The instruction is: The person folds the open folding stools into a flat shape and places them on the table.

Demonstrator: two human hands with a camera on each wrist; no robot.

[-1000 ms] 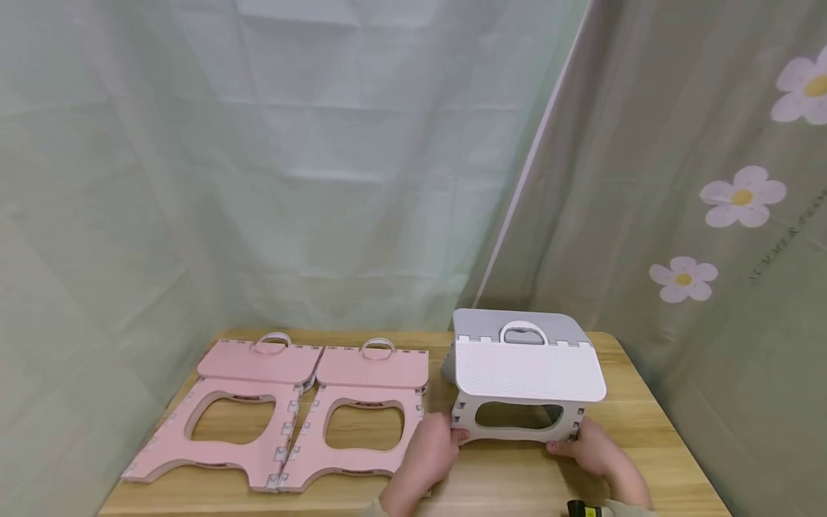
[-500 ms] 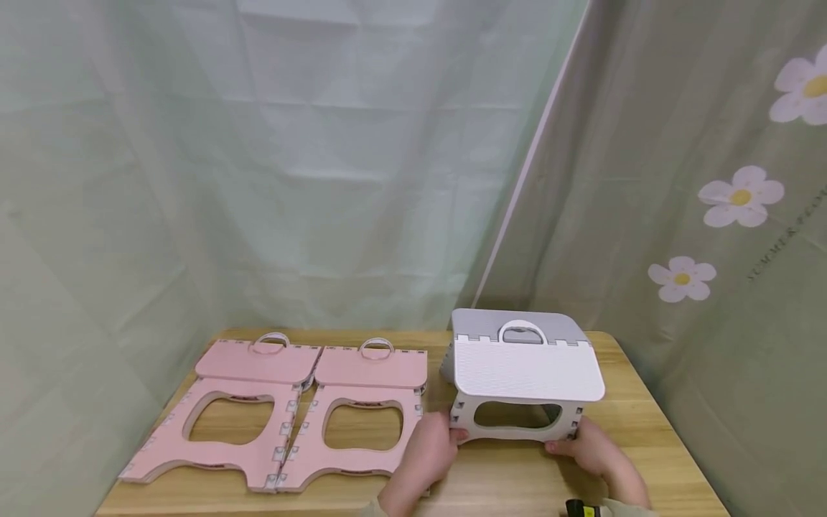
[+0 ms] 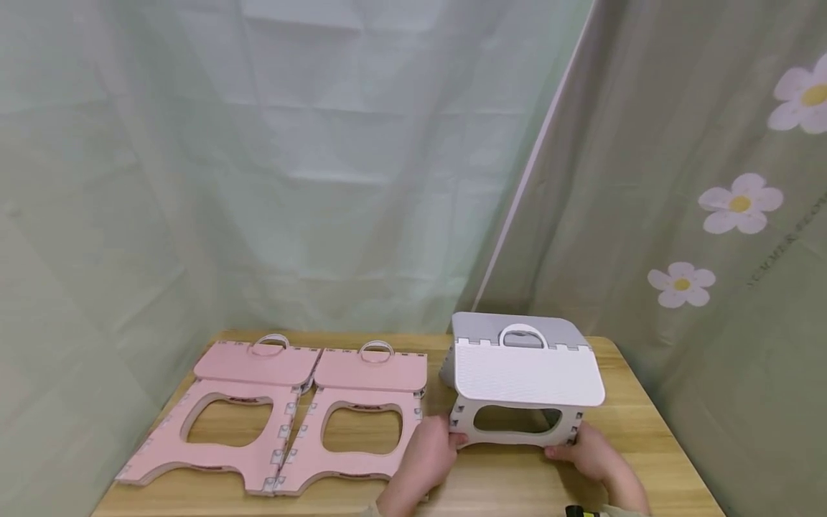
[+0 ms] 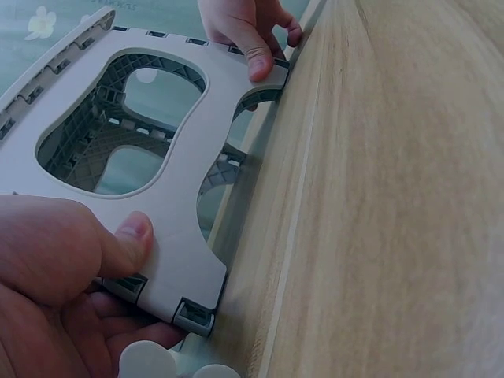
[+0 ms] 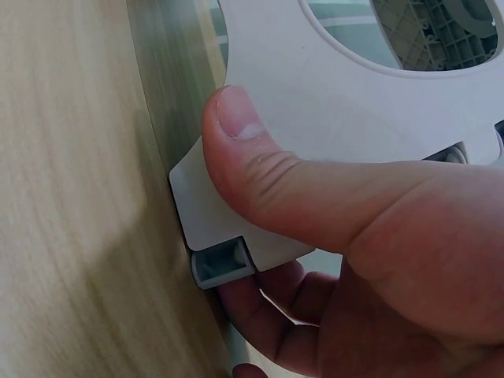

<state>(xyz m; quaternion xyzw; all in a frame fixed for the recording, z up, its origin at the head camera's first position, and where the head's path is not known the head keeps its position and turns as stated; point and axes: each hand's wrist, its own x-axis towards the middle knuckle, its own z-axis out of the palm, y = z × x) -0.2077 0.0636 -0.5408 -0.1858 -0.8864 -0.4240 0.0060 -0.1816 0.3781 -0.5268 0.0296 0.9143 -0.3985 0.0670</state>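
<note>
A folding stool [image 3: 526, 373] in white and grey stands on the right part of the table, its two-part seat bent along the hinge line and a small handle in the middle. My left hand [image 3: 429, 449] grips the lower left corner of its front leg panel, thumb on the outer face and fingers behind the edge. On the opposite lower corner, my right hand [image 3: 591, 454] holds the same panel in a like way. In the left wrist view the leg panel [image 4: 177, 169] has an oval opening, through which the ribbed inside shows.
Two pink folded stools, a left one [image 3: 258, 365] and a right one [image 3: 371, 372], lie flat side by side on the wooden table [image 3: 504, 488]. My left hand is close to the right pink stool. Curtains [image 3: 362, 179] hang behind and beside the table.
</note>
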